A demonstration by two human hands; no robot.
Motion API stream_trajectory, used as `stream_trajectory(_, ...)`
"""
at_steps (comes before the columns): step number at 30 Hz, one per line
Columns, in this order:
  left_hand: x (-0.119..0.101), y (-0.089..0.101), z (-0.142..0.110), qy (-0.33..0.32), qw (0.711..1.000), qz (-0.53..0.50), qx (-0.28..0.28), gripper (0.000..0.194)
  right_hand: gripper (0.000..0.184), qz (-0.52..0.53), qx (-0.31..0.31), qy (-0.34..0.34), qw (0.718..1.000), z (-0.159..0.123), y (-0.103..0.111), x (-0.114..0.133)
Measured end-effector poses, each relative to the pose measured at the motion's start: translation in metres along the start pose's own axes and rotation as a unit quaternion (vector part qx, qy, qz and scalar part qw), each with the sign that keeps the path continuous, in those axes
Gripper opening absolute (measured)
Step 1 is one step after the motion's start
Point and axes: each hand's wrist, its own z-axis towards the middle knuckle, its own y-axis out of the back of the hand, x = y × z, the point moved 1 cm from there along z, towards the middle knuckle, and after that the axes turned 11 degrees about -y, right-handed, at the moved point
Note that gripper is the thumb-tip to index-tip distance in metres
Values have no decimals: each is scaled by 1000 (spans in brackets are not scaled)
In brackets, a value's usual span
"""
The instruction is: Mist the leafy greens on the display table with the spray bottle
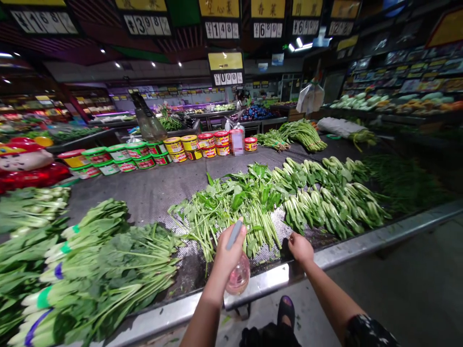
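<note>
- The left grip (224, 251) is wrapping closed around the gray-topped bottle (239, 279), probably to bear its weight one-handed; the bottle is hanging just before the loose greens (258, 193).
- The right grip (302, 248) is curling partly closed, near the right front of the loose greens, perhaps bracing by the desk (277, 277); whether it is pinching anything, I cannot tell.
- The loose greens are lying spread, stems pointing nearward, seemingly for easy reach.
- Right of the loose greens, pale-stemmed heads (327, 207) are lying in rows, apparently for display.
- Left of them, colored bands (43, 298) are gathering bunches.
- Beyond them, leftward, stacked tins (173, 144) are standing lined up, perhaps as a divider.
</note>
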Motion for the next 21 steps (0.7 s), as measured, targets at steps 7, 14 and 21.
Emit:
stream_trajectory(7, 13, -8, 12, -3, 1000, 10, 25, 39, 21, 8, -6, -4, 1000, 1, 1, 2)
stream_trajectory(14, 10, -6, 2, 20, 1000, 2, 6, 38, 21, 13, 5, -4, 1000, 3, -1, 1)
stream_trajectory(21, -3, -19, 7, -26, 999, 15, -32, 37, 20, 37, 29, 34, 998, 3, 1, -3)
